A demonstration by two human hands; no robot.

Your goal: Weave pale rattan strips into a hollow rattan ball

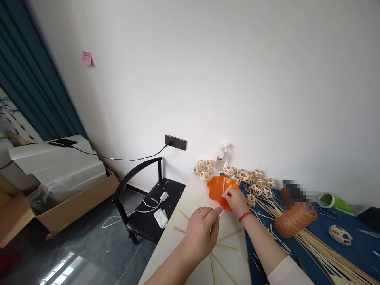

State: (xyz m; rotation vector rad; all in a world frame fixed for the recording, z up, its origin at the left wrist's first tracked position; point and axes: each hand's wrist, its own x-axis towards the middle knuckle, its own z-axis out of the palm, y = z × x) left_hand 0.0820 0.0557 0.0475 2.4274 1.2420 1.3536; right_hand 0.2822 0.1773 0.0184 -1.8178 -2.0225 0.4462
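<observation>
My right hand (236, 201) reaches over an orange bowl (214, 189) with a wavy rim and pinches a pale bamboo strip (228, 189). Another pale strip stands in the bowl beside it. My left hand (203, 227) is just in front of the bowl, its fingers curled together; whatever they hold, if anything, is hidden. Below and around this hand, several flat bamboo strips (227, 247) fan outward on the white tabletop (166, 253). The middle where they would meet is covered by my left hand and forearm.
Woven balls (243, 175) and a water bottle (221, 157) stand along the wall. On the blue surface to the right lie long thin sticks (326, 253), a brown twine roll (295, 221) and a green woven piece (338, 204). A black chair (148, 213) holding a charger is at left.
</observation>
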